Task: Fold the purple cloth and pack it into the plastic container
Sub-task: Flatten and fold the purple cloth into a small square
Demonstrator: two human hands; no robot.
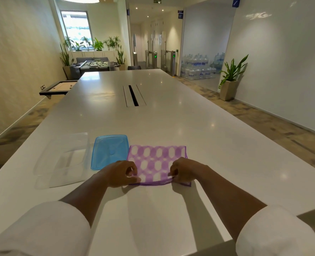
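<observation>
A purple cloth [156, 159] with white ovals lies spread flat on the white table [153, 117] in front of me. My left hand [120, 172] pinches its near left corner, and my right hand [184, 170] pinches its near right corner; the near edge is slightly lifted between them. To the left of the cloth lies a blue lid [109, 151], flat on the table. Further left stands the clear plastic container [64, 159], open and with nothing in it.
A cable slot [133, 96] runs along the middle of the table, far beyond the cloth. The table's near edge is just below my forearms. A potted plant [230, 78] stands on the floor at the right wall.
</observation>
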